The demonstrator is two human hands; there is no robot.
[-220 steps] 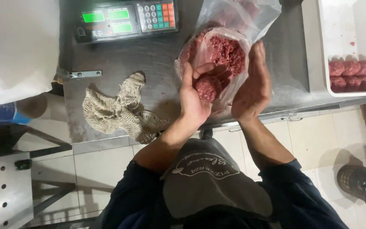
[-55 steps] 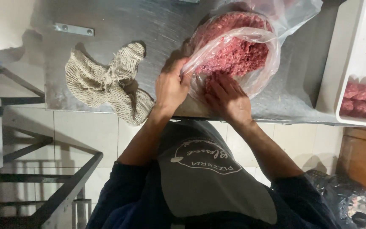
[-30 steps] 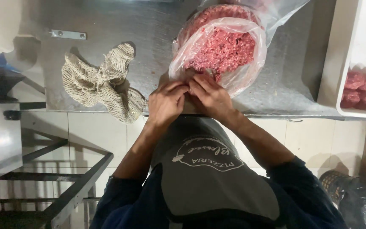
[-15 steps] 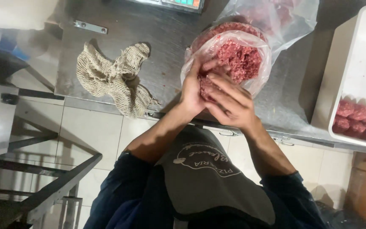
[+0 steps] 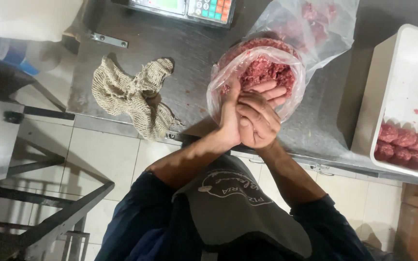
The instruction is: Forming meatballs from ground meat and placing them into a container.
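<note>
Red mince [image 5: 262,72] fills a clear plastic bag [image 5: 228,79] that stands open on the steel counter [image 5: 185,53], near its front edge. Just in front of the bag's mouth the 2 hands are pressed together, palm against palm: the left hand [image 5: 229,118] stands upright with its thumb pointing toward the mince, and the right hand [image 5: 257,121] is cupped over it, its fingers [image 5: 269,92] laid close side by side and reaching the bag's rim. Whatever lies between the palms is hidden, so I cannot tell what they enclose. Behind the bag a 2nd clear bag [image 5: 315,24] lies crumpled, with pink smears inside. At the counter's back edge sits a scale [image 5: 185,7] with a green display and a keypad of coloured keys. Left of the hands, well apart from them, a beige knitted rag [image 5: 131,94] lies bunched on the steel. To the right a white tray [image 5: 402,96] holds a cluster of red meat balls [image 5: 402,142] in its near corner. At the far left stands a white sack [image 5: 25,17], with a blue-labelled bottle [image 5: 6,53] just below it.
</note>
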